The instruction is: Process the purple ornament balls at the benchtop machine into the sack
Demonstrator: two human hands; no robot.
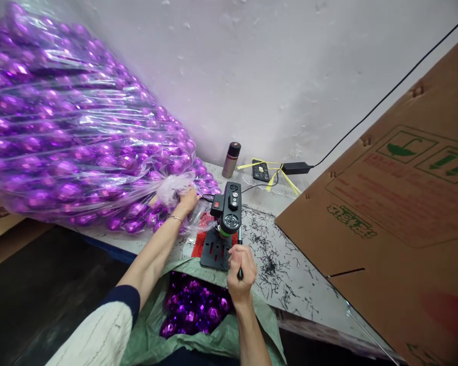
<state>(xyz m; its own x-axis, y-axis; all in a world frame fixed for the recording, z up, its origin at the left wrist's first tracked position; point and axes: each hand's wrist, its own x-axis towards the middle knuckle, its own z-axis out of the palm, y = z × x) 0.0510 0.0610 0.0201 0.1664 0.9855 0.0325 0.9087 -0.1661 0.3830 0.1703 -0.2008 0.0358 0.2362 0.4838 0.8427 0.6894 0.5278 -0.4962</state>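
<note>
My right hand [242,267] is wrapped around the black-tipped lever handle [240,275] of a small black bench press [231,208]. The press has a red switch, round vents and a slotted base plate [212,254]. My left hand [189,198] is at the gathered mouth of a large clear plastic bag [173,188] full of shiny purple faceted balls [124,162]; its fingers are mostly hidden there. Below the press, a green woven sack [143,333] gapes and holds more purple balls [193,310]. Something red [198,244] lies under the base plate.
Small black scraps [270,264] litter the white tabletop [309,292]. A spray can [231,160], a black power adapter [295,168] with its cord and a yellow tie [288,183] lie by the wall. A big cardboard box [397,203] leans in from the right.
</note>
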